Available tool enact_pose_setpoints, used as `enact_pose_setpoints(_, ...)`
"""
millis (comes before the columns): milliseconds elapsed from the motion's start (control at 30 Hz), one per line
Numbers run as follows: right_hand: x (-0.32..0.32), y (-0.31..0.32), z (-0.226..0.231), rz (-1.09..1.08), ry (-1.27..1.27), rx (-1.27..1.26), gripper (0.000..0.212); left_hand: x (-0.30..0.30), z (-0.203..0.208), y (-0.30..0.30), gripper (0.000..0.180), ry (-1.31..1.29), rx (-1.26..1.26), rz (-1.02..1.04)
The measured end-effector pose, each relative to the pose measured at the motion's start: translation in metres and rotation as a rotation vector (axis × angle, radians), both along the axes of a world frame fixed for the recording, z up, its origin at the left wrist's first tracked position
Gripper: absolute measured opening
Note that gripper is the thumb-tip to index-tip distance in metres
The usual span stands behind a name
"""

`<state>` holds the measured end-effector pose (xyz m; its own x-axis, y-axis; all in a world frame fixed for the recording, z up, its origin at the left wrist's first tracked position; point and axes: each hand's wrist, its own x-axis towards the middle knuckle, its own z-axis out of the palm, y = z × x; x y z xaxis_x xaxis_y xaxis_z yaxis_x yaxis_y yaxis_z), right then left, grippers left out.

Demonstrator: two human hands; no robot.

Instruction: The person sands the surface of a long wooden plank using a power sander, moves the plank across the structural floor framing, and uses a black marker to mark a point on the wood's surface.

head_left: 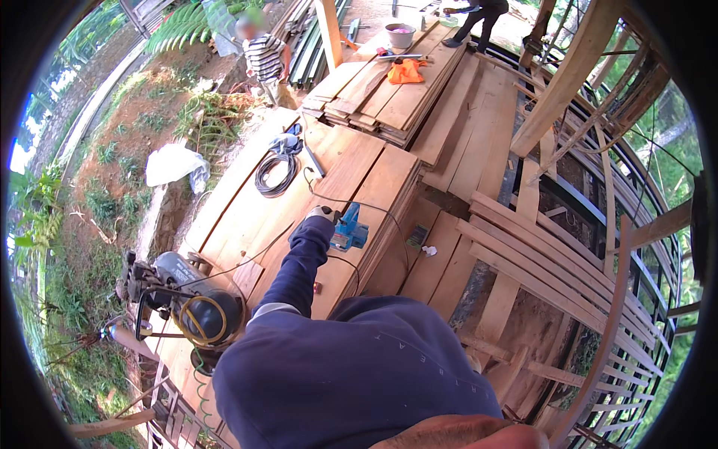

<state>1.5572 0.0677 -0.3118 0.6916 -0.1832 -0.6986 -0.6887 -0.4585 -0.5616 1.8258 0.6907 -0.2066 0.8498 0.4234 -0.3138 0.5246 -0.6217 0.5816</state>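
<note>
My left hand (322,214), in a pale glove and dark blue sleeve, reaches forward over the stacked planks (338,173). Its fingers are closed at the dark handle of a blue electric planer (350,229), which rests on the boards near their right edge. A dark cord runs from the tool's area across the wood. My right hand is out of sight, hidden by my torso. Beyond my left hand lie a coiled black cable (276,176) and, beside it, a grey-blue power tool (286,143).
At left stands an air compressor (200,298) with a yellow hose. A farther plank stack (359,93) bears an orange cloth (406,71) and a bucket (399,35). Two people are beyond. Narrow timber strips (542,262) and wooden posts (562,82) line the right.
</note>
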Motion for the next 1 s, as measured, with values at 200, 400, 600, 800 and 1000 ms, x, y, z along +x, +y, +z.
enact_pose_setpoints(200,-0.013,0.016,0.008,-0.038,-0.002,-0.056,0.017,0.006,-0.045,0.017,0.03,0.041,0.005,0.043)
enact_pose_setpoints(400,-0.01,0.022,0.013,-0.052,0.001,-0.083,0.018,-0.022,-0.055,0.021,0.031,0.015,-0.021,0.135)
enact_pose_setpoints(600,0.005,0.016,0.017,-0.009,-0.04,-0.086,0.019,-0.072,-0.07,0.032,0.033,0.172,0.008,0.176)
enact_pose_setpoints(800,0.034,0.005,0.027,0.061,-0.253,-0.006,0.021,-0.126,-0.134,0.041,0.034,0.482,-0.011,0.223)
enact_pose_setpoints(1000,0.059,0.009,0.04,0.068,-0.123,-0.061,0.021,-0.171,-0.181,0.05,0.036,0.844,-0.019,-0.034)
